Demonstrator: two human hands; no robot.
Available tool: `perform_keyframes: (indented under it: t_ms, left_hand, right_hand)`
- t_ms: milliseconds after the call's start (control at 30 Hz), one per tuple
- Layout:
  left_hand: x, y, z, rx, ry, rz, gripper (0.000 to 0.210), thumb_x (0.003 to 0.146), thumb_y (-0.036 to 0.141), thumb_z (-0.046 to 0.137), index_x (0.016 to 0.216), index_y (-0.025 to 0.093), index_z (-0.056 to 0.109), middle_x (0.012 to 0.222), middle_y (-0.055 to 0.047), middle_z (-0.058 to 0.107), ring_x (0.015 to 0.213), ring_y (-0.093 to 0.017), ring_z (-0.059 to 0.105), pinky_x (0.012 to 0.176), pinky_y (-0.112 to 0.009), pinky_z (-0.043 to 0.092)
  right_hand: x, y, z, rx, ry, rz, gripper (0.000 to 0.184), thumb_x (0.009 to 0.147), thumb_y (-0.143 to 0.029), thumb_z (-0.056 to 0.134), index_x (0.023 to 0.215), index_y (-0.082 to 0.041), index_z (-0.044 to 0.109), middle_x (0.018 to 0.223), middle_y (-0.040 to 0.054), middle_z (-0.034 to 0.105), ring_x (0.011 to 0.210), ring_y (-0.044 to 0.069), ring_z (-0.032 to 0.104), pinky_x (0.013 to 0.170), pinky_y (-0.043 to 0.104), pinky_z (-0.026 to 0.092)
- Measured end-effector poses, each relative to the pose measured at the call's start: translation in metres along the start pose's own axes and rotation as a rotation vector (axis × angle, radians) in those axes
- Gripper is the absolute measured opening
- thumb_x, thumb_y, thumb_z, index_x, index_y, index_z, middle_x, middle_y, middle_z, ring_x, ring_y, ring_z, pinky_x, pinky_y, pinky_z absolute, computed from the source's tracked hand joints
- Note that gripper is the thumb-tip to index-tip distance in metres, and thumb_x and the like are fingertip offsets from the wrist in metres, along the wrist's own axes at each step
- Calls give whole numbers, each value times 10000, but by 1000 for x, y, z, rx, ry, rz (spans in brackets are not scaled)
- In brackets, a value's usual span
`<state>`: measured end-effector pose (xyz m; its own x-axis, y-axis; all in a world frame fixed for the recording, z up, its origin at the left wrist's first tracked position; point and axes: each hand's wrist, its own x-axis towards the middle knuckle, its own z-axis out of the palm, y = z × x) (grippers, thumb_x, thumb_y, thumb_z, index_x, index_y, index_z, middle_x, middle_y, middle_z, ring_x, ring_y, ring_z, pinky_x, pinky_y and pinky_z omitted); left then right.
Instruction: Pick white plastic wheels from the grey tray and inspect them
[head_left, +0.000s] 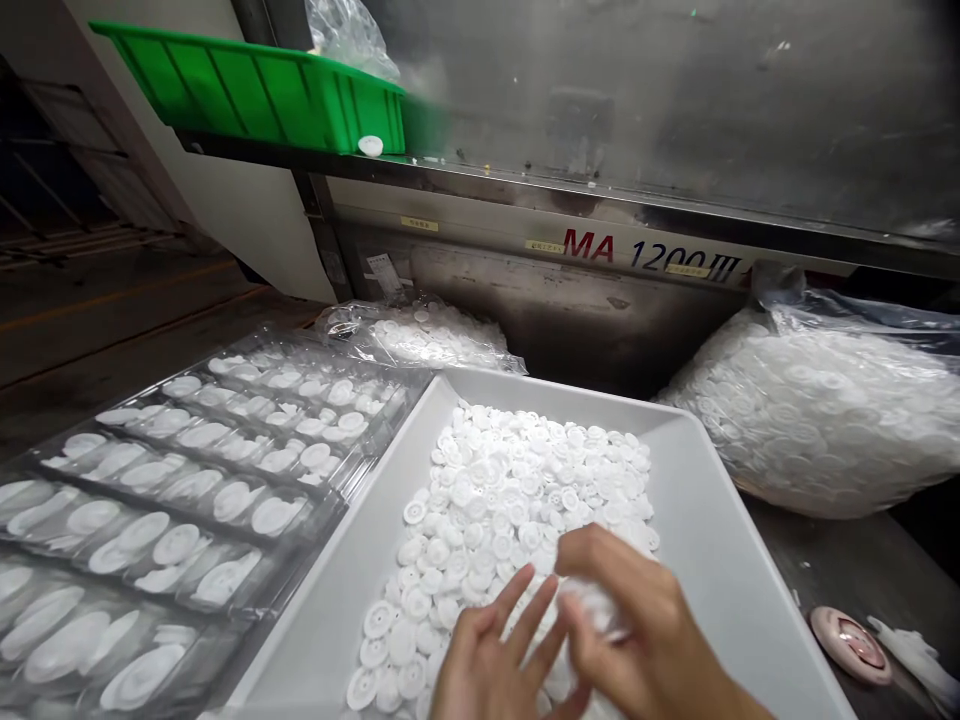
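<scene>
A pile of small round white plastic discs (517, 480) lies in a large grey bin (727, 570), some showing rings and a centre hub. Low over the pile, my right hand (652, 625) curls around a few white discs (596, 603), smeared by motion. Just left of it, my left hand (499, 655) is turned palm up with its fingers apart. Nothing shows in that palm, though its lower part is cut off by the frame edge.
Clear compartment trays (247, 590) filled with white discs stand left of the bin. Bags of discs lie behind (442, 335) and at right (832, 410). A green crate (247, 95) sits on the machine ledge (480, 175). A pink round object (851, 645) lies at lower right.
</scene>
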<state>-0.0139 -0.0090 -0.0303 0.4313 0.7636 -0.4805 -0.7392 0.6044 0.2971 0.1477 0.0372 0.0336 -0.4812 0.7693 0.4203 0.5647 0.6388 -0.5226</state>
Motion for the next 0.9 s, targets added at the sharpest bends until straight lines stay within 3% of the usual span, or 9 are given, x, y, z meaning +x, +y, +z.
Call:
perform_keyframes:
  t_ms: [167, 267, 367, 500, 567, 667, 900]
  left_hand:
    - [17, -15, 29, -82, -10, 11, 471, 732, 527, 489, 1165, 360, 568, 1184, -25, 614, 1241, -248, 446, 989, -391, 400]
    - [9, -7, 35, -135, 11, -14, 518, 744, 500, 476, 1248, 378, 492, 1273, 1, 560, 1232, -248, 457, 956, -378, 429]
    - [6, 2, 40, -182, 38, -16, 541, 758, 449, 482, 1294, 417, 416, 1332, 49, 510, 1227, -238, 463, 942, -374, 438]
    - [8, 5, 45, -364, 60, -20, 552, 792, 379, 456, 1335, 395, 359, 1345, 31, 505, 1248, -213, 439, 945, -377, 431]
    - [9, 4, 46, -455, 74, -25, 548, 798, 351, 446, 1340, 372, 362, 1357, 21, 495, 1262, -207, 422, 951, -379, 425]
    - [9, 2, 48, -482, 109, -39, 550, 801, 327, 446, 1343, 362, 359, 1358, 11, 496, 1260, -215, 424, 948, -390, 423]
    - [11, 1, 46, -513, 101, -139, 592, 763, 318, 489, 1341, 340, 362, 1244, -38, 578, 1143, -268, 531, 860, -408, 457]
  right_hand:
    - [2, -18, 30, -71, 25, -204, 183, 772, -252, 519, 909, -151, 586, 885, 77, 633, 733, 182, 556, 682, 339, 444]
    - [0, -10, 28, -83, -21, -251, 384, 794, -405, 548, 1068, -136, 562, 1009, 111, 626, 884, 215, 577, 795, 371, 402]
    - [-6, -1, 20, -58, -69, -240, 458, 828, -416, 544, 1207, -167, 479, 1152, 111, 574, 1068, 234, 523, 852, 361, 374]
    - [-11, 5, 8, 49, -163, 15, 426, 867, -339, 510, 1267, -248, 397, 1312, 100, 424, 1239, 267, 359, 933, 419, 383]
    - [-10, 6, 2, 44, -256, 125, 422, 846, -335, 546, 1249, -299, 426, 1362, 81, 351, 1259, 283, 328, 926, 440, 421]
    - [-7, 7, -3, 101, -399, 243, 373, 813, -319, 589, 1173, -361, 495, 1358, 44, 338, 1244, 272, 367, 903, 421, 468]
    - [1, 7, 0, 394, -485, 506, 323, 779, -199, 576, 1063, -352, 558, 1298, 31, 367, 985, 184, 534, 729, 295, 525]
